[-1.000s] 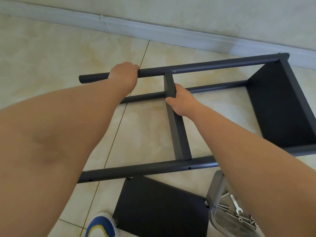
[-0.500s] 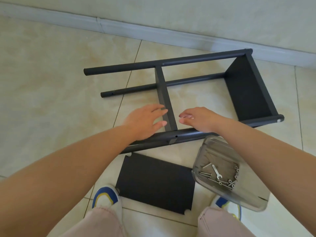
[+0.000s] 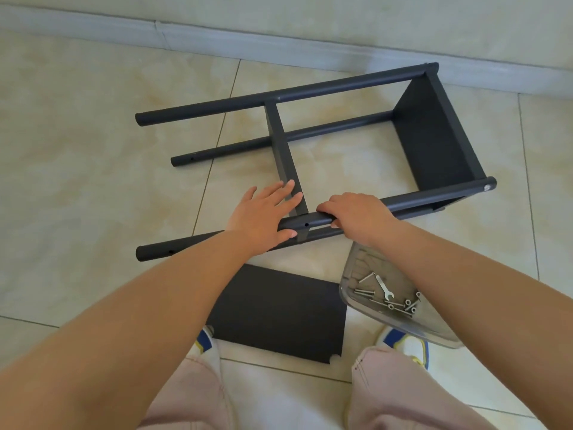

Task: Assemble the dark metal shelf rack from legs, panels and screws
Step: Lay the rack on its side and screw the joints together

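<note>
Head view. The partly built dark grey metal shelf rack (image 3: pixel 310 156) lies on its side on the beige tiled floor (image 3: pixel 77 181), near the pale skirting board (image 3: pixel 279 45). Its end panel (image 3: pixel 434 138) stands at the right; a narrow middle panel (image 3: pixel 283 150) spans between the far leg (image 3: pixel 279 96) and the near leg (image 3: pixel 434 198).

The left hand (image 3: pixel 263 217) lies with fingers straight and spread, flat across the near leg and the foot of the middle panel. The right hand (image 3: pixel 356 214) is curled round the near leg, just right of that joint.

A loose dark rectangular panel (image 3: pixel 279 315) lies flat on the floor between the rack and the two white, blue and yellow shoes (image 3: pixel 406 346). Beside it a clear plastic tray (image 3: pixel 387 308) holds silver screws (image 3: pixel 364 292) and a small flat spanner (image 3: pixel 384 287).

No legible writing or brand marks.

Compared with half a second earlier: the left hand has lowered onto the leg, and the right hand now wraps it.
</note>
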